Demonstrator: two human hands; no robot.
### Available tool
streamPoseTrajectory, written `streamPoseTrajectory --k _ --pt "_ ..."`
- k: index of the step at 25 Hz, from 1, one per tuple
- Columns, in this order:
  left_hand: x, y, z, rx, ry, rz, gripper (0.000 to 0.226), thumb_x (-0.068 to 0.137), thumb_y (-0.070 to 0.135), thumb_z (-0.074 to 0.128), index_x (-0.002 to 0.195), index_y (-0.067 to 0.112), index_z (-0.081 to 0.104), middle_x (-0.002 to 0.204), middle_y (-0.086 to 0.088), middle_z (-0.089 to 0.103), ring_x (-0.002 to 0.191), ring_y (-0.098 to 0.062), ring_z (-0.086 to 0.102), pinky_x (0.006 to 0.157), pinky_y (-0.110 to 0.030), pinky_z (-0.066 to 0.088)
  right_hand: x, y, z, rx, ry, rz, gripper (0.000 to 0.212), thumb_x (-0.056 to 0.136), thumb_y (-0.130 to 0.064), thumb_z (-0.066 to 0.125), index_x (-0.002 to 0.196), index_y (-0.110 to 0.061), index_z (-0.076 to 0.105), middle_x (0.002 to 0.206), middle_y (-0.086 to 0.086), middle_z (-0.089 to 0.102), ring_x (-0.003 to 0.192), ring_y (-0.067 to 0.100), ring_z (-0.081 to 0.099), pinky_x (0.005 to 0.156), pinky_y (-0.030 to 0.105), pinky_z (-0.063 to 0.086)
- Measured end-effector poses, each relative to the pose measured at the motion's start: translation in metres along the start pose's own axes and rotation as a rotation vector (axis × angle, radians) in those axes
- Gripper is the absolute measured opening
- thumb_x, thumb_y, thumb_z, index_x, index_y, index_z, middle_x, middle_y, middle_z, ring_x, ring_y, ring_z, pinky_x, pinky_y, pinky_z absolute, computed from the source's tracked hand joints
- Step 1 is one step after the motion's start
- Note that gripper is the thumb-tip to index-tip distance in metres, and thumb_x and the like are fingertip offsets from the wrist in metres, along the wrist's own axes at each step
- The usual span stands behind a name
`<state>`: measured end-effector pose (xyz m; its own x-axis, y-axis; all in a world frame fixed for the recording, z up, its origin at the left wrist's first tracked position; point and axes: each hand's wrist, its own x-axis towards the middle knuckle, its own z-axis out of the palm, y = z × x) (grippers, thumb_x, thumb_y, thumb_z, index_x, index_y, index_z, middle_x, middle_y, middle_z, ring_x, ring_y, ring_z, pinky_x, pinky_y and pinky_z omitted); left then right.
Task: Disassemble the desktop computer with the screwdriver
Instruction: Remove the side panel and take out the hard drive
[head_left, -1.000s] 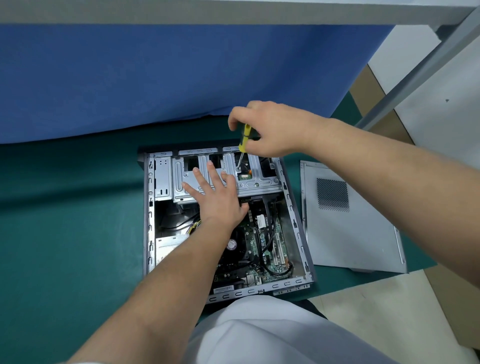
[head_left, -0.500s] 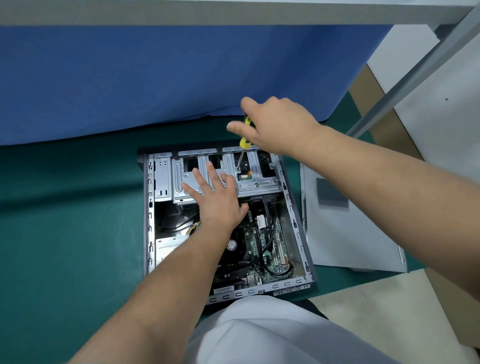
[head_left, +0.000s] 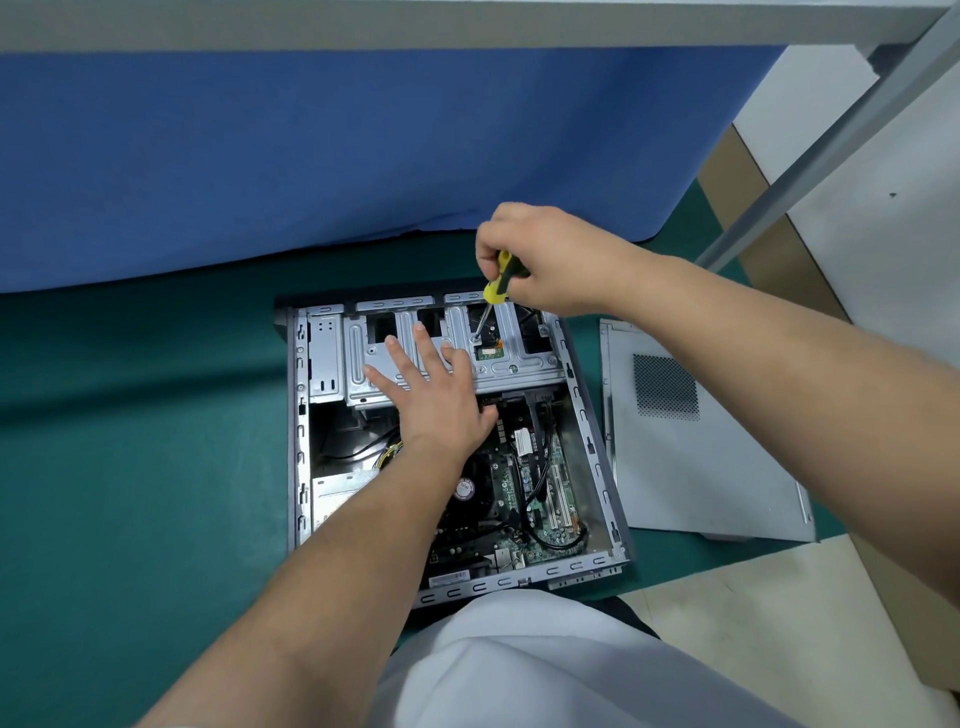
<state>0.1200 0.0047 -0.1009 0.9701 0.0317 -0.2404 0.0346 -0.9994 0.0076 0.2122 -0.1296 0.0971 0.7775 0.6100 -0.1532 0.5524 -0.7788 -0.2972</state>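
An open desktop computer case (head_left: 300, 436) lies on its side on the green mat, its motherboard (head_left: 524, 483) and cables exposed. Across its far end sits a silver drive cage (head_left: 524, 371). My left hand (head_left: 431, 389) lies flat on that cage, fingers spread. My right hand (head_left: 545, 260) grips the yellow and black handle of a screwdriver (head_left: 493, 291). The shaft points down and its tip rests on a screw at the cage's top, just right of my left fingers.
The removed grey side panel (head_left: 701, 467) with a vent grille lies right of the case. A blue cloth wall (head_left: 311, 156) rises behind. A grey metal table leg (head_left: 810, 156) slants at upper right. Pale floor shows at lower right.
My right hand has shifted its fingers around the screwdriver handle, turning it on the screw. My left hand stays flat on the cage.
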Motion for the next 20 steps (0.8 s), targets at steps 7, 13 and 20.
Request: streamPoseTrajectory --k 7,13,20 --pt "-0.001 0.0 -0.003 -0.001 -0.021 -0.004 0.101 0.086 0.075 0.049 0.153 0.007 0.017 0.165 -0.032 -0.01 0.144 -0.066 -0.011 0.103 -0.086 0.005 0.002 -0.001 0.01 -0.122 0.095 0.109 0.016 0.098 -0.032 0.055 0.108 -0.02 0.052 0.1 0.0 0.05 0.086 0.029 0.055 0.069 0.036 0.038" --pt "0.003 -0.005 -0.012 -0.123 -0.083 0.006 0.111 0.078 0.093 0.037 0.15 0.01 0.02 0.168 -0.022 -0.005 0.149 -0.056 -0.013 0.107 -0.083 0.001 -0.002 0.01 0.011 0.02 0.125 0.203 0.02 0.08 -0.019 0.062 0.097 -0.025 0.054 0.103 -0.003 0.051 0.09 0.022 0.051 0.071 0.031 0.033" --pt "0.035 -0.014 -0.034 -0.474 0.182 0.033 0.036 0.101 0.042 0.055 0.129 0.021 0.06 0.13 -0.007 0.054 0.123 -0.032 0.042 0.1 -0.045 0.031 -0.006 0.027 0.017 0.155 0.208 0.274 0.017 0.08 -0.02 0.065 0.095 -0.023 0.057 0.092 -0.01 0.047 0.089 0.018 0.05 0.07 0.028 0.035"
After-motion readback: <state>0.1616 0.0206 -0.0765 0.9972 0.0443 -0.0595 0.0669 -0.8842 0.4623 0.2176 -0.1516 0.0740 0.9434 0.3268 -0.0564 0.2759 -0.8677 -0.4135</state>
